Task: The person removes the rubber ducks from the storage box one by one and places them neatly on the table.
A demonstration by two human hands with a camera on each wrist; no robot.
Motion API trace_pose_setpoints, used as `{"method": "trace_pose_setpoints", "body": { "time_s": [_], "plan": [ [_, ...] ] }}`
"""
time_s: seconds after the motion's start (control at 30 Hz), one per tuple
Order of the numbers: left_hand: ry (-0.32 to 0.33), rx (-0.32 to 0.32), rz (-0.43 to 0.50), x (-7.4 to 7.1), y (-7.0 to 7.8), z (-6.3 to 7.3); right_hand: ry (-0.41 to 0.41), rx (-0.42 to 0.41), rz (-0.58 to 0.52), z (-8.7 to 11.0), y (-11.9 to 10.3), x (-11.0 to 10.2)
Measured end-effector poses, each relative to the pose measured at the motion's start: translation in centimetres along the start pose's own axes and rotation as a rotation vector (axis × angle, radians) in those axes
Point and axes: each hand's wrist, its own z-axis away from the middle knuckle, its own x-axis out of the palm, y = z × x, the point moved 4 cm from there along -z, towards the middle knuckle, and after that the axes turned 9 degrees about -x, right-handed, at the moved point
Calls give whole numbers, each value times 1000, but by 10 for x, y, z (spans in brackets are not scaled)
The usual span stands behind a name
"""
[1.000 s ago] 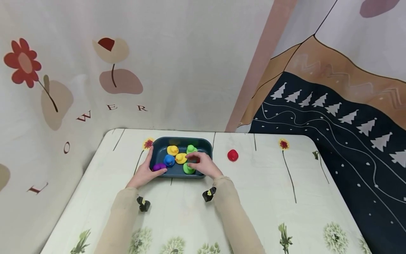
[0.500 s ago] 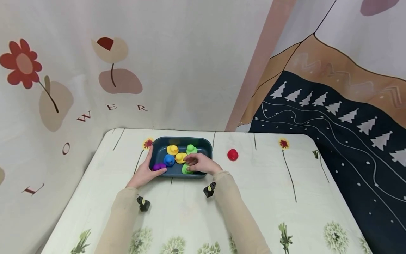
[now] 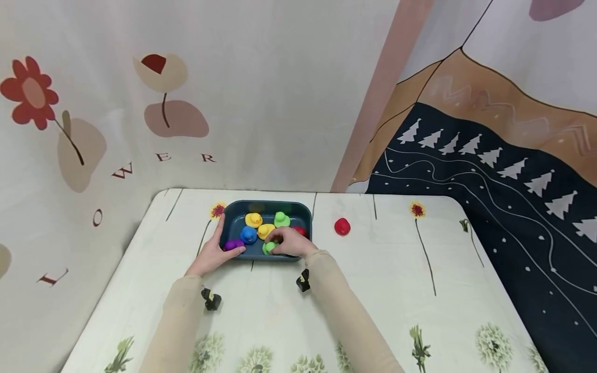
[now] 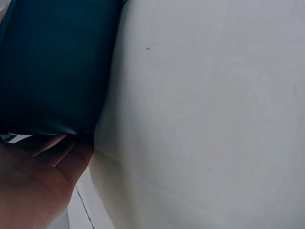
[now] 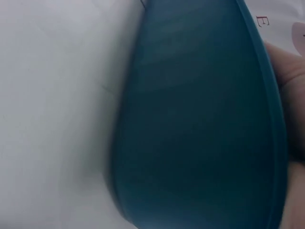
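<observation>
A dark blue-green plastic tray [image 3: 255, 253] lies on the table with several rubber ducks in it. My left hand [image 3: 212, 255] holds its left end, thumb over the near rim and fingers along the outer wall. In the left wrist view those fingers reach against the tray's outside. Inside the near wall my right hand [image 3: 291, 243] pinches a green duck [image 3: 268, 248], partly hidden by the fingers. Around it sit a yellow duck [image 3: 265, 231], a blue duck [image 3: 248, 235], a purple duck [image 3: 233, 245], another yellow duck [image 3: 254, 220], another green duck [image 3: 282, 219] and a red duck [image 3: 299, 230].
Right of the tray, a second red duck [image 3: 342, 227] stands on the flower-patterned cloth [image 3: 373, 269]. Printed curtains [image 3: 270, 103] rise behind the table's far edge. The tray's wall [image 5: 200, 119] fills much of the right wrist view.
My right hand has shifted left inside the tray, and the near green duck has moved left with it. More of the tray's red duck shows now. The left hand has stayed put.
</observation>
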Motion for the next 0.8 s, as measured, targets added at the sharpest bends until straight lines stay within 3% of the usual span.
{"method": "trace_pose_setpoints", "body": {
  "time_s": [0.47,0.8],
  "plan": [
    [-7,-8,4,2,0,0,88,-105,42,5,-3,4],
    [-4,-11,4,0,-1,0,115,-90,-13,10,-12,2]
  ]
}}
